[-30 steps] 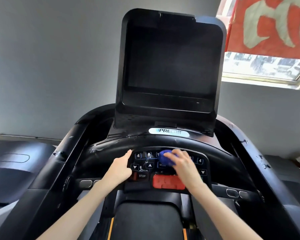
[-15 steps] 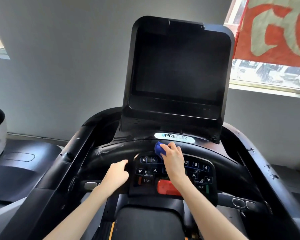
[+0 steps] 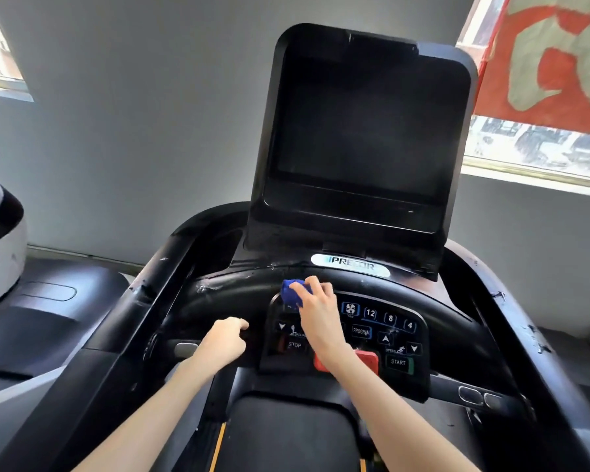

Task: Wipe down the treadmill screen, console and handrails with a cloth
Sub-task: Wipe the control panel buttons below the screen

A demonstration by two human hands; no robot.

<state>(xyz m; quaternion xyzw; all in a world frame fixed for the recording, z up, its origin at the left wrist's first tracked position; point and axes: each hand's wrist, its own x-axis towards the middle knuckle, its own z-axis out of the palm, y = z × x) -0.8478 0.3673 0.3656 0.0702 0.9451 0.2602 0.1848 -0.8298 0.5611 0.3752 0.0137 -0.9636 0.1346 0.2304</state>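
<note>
1. Well to the left of the grip, the left handrail (image 3: pixel 126 335) is touched by neither hand. Whether it has been wiped cannot be told.
2. The left hand (image 3: pixel 225 340) is rested on the dark rim of the console (image 3: pixel 225 294), below and left of the cloth, with its fingers curled. Whether anything is gripped there cannot be told.
3. The cloth (image 3: pixel 289 294), blue and bunched, is pinched in the fingers of the right hand (image 3: pixel 319 310) and pressed against the upper left corner of the keypad (image 3: pixel 385 332).
4. Right of the grip, the numbered keys lie uncovered. Above it the screen (image 3: pixel 365 131) is dark, and no sign of wiping can be made out.
5. Well to the right, pale scuffs are seen on the right handrail (image 3: pixel 518 318). The task is judged to be partway through: the console is in hand, and the handrails are probably left.
</note>
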